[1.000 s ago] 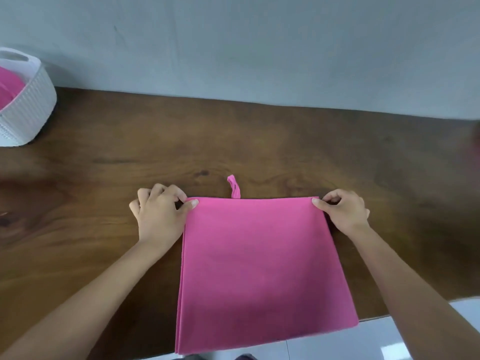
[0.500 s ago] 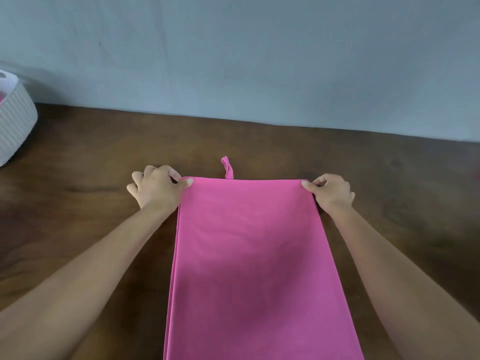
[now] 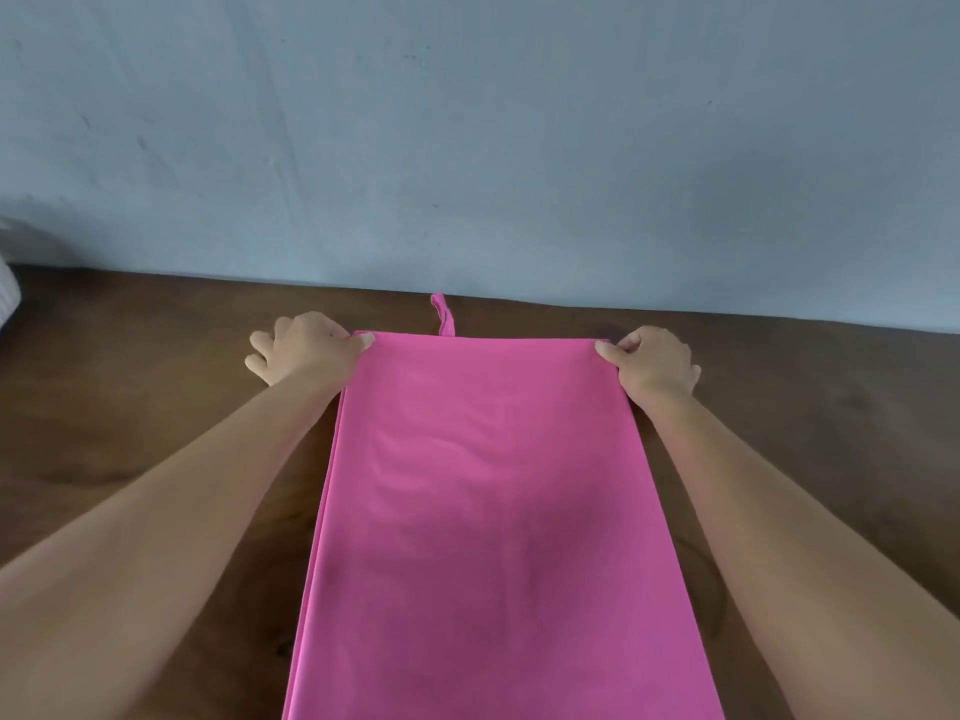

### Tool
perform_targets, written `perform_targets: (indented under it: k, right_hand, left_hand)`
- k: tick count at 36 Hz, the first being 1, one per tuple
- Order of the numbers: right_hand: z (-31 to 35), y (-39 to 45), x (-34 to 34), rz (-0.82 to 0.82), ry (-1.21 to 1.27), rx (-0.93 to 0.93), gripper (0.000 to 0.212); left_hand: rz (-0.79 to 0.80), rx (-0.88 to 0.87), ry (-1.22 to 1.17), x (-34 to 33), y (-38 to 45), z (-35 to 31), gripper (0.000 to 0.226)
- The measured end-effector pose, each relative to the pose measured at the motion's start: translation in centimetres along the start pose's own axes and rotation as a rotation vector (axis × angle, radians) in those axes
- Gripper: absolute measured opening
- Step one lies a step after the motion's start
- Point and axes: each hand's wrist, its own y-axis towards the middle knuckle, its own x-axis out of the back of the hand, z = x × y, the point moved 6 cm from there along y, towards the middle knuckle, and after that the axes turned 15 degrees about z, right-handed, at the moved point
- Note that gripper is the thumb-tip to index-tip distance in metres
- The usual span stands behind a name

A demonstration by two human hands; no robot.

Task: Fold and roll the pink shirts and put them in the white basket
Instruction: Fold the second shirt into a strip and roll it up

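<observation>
Both hands, left hand [image 3: 306, 348] and right hand [image 3: 655, 362], pinch the pink shirt's [image 3: 493, 511] far corners on the tabletop [image 3: 156, 407]; keep that edge taut and square, roll evenly.

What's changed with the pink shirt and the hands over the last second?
Both hands, left hand and right hand, slid the folded pink shirt away along the dark wooden table, toward the wall. The white woven basket has almost left view at the left edge. Each hand pinches a far corner as before; nothing was let go.
</observation>
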Motion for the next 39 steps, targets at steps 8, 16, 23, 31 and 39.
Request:
perform_targets:
  k: [8,16,23,31,39]
  right_hand:
    - [1.6,4.3,-0.2,-0.032,-0.049,-0.056,0.04]
    - [2.3,6.2,-0.7,-0.088,-0.143,-0.143,0.064]
    - [2.1,6.1,-1.6,-0.14,-0.197,-0.122,0.064]
    - [2.2,5.4,-1.8,-0.118,-0.21,-0.039,0.058]
    - [0.8,1.4,-2.0,-0.154,-0.229,0.077,0.061]
  left_hand:
    - [-0.003,0.07,0.092,0.4,4.0,-2.2,0.048]
    - [-0.06,0.124,0.141,0.3,6.6,-2.9,0.067]
    - [-0.099,0.08,0.208,-0.2,6.1,-3.1,0.07]
    - [-0.18,-0.197,0.24,-2.0,-0.6,-4.6,0.064]
    - [0.029,-0.598,0.412,-8.5,-11.3,-4.2,0.076]
